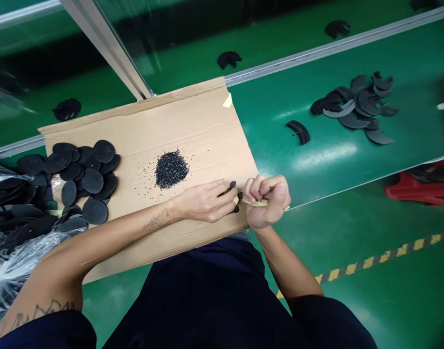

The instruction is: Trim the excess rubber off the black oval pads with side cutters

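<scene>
My left hand (209,199) is closed near the cardboard's right edge, its fingers round a small black part (232,185) that mostly hides behind them. Right beside it, my right hand (267,198) is curled into a fist around a pale yellow strip (258,202), whose inner end comes close to my left fingertips. Whether the strip is fixed to the black part, I cannot tell. Both hands are over the cardboard sheet (134,252). A heap of tiny black bits (171,169) lies on it, up and left of my left hand.
Black discs (92,181) are piled at the left, beside a clear plastic bag (18,264) holding more. Crescent-shaped black pieces (367,104) lie on the green tabletop (265,126), with a curved black part (300,132) nearer. A metal frame (108,46) stands behind; a red stool (407,189) is at right.
</scene>
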`<act>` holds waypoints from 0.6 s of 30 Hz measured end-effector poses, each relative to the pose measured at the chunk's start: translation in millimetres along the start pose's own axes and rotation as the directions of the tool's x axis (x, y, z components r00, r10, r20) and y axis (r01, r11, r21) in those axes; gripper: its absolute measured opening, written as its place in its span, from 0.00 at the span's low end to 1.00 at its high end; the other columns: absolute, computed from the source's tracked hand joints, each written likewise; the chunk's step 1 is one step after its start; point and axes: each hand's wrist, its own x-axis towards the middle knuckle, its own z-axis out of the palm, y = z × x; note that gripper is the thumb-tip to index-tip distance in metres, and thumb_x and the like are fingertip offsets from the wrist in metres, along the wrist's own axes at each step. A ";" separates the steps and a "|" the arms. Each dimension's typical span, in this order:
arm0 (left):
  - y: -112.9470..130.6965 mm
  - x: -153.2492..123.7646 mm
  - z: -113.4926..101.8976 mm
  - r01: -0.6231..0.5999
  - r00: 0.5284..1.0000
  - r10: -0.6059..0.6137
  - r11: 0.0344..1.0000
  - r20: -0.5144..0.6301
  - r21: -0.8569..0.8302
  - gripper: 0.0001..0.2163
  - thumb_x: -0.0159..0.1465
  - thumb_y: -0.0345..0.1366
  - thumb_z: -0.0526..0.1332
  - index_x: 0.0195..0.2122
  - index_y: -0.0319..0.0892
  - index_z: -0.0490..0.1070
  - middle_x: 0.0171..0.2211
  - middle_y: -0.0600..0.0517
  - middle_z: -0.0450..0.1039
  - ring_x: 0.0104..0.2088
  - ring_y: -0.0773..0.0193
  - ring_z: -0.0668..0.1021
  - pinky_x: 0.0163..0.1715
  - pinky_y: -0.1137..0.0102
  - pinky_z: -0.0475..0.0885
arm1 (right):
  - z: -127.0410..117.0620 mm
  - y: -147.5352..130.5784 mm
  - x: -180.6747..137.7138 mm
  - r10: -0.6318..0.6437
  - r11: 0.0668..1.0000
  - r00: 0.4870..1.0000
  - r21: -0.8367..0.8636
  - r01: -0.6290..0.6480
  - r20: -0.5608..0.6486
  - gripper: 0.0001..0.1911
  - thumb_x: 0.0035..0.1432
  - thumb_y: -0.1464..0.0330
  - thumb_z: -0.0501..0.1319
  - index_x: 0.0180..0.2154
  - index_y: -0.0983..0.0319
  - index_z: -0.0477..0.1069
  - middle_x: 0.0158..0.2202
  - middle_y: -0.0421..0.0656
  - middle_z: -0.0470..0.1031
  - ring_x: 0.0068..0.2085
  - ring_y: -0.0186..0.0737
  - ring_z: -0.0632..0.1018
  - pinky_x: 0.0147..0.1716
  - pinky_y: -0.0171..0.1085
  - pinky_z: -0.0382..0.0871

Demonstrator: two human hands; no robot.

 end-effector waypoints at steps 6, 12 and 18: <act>-3.3 -1.9 7.4 0.276 0.958 -0.287 0.912 0.009 -0.302 0.13 0.76 0.41 0.55 0.44 0.38 0.75 0.44 0.44 0.83 0.43 0.62 0.85 0.45 0.70 0.82 | -13.5 11.2 -6.6 -0.080 0.997 0.934 0.025 0.076 0.349 0.22 0.71 0.55 0.55 0.26 0.57 0.61 0.18 0.33 0.53 0.17 0.31 0.56 0.19 0.37 0.52; -10.5 -1.8 -21.8 0.180 0.977 -0.196 0.967 -0.078 -0.179 0.11 0.75 0.41 0.57 0.44 0.40 0.74 0.43 0.46 0.82 0.43 0.63 0.83 0.45 0.68 0.79 | -12.4 2.7 -0.6 0.052 0.997 0.982 0.049 -0.062 0.182 0.22 0.73 0.54 0.52 0.26 0.57 0.56 0.19 0.31 0.49 0.18 0.30 0.52 0.20 0.34 0.49; 14.6 -8.6 -36.0 0.171 0.959 -0.159 0.985 0.235 -0.028 0.11 0.77 0.33 0.52 0.39 0.40 0.73 0.28 0.52 0.73 0.30 0.65 0.75 0.31 0.70 0.68 | -12.9 -1.6 12.2 0.239 0.966 0.970 0.088 -0.241 0.034 0.28 0.65 0.46 0.59 0.26 0.57 0.53 0.19 0.30 0.49 0.17 0.28 0.52 0.19 0.31 0.52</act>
